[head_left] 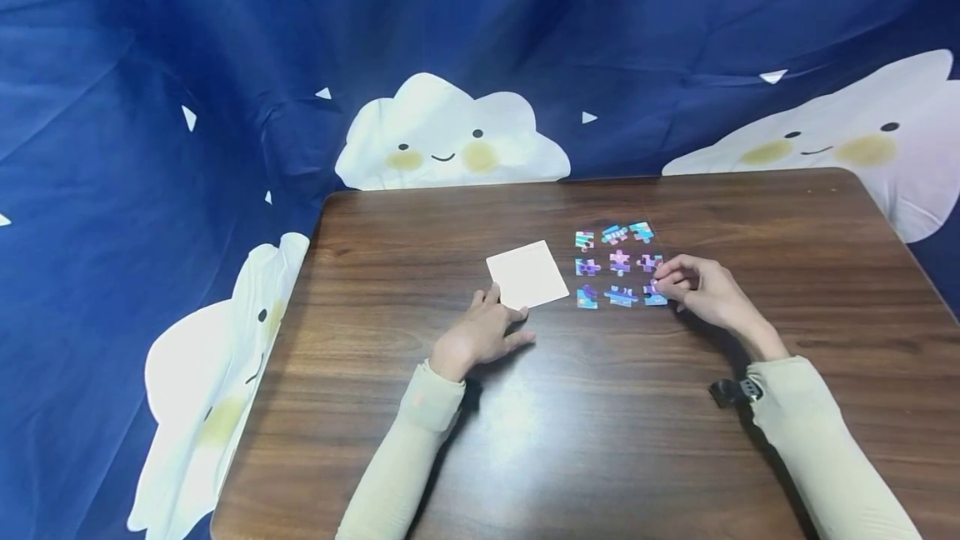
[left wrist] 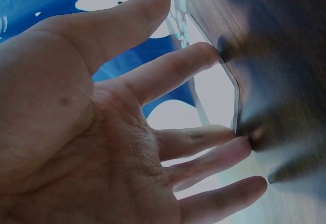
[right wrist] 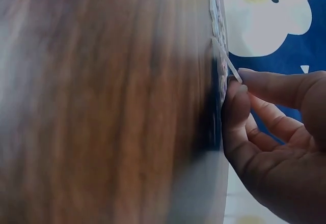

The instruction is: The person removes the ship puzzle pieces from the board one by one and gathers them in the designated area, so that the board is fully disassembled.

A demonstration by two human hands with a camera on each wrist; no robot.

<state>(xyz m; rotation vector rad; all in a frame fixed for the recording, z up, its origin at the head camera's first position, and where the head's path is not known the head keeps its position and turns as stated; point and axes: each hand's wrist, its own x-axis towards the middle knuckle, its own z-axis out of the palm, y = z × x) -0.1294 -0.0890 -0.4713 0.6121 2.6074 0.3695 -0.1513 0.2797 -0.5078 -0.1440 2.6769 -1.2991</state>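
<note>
On the table, my left hand (head_left: pixel 483 332) reaches to the near left edge of a white square board (head_left: pixel 528 275). In the left wrist view its fingers are spread and fairly straight, with fingertips at the board's edge. To the right lie several purple and blue jigsaw pieces (head_left: pixel 619 262), set apart in rows. My right hand (head_left: pixel 708 288) is at the near right corner of that group. Between thumb and finger it pinches a jigsaw piece (right wrist: pixel 232 66), which stands tilted in the right wrist view. Fingers partly cover this piece in the head view.
The brown wooden table (head_left: pixel 360 315) has rounded far corners. Behind it hangs a blue curtain (head_left: pixel 600 40) printed with white clouds. A small black device (head_left: pixel 735 391) sits at my right cuff.
</note>
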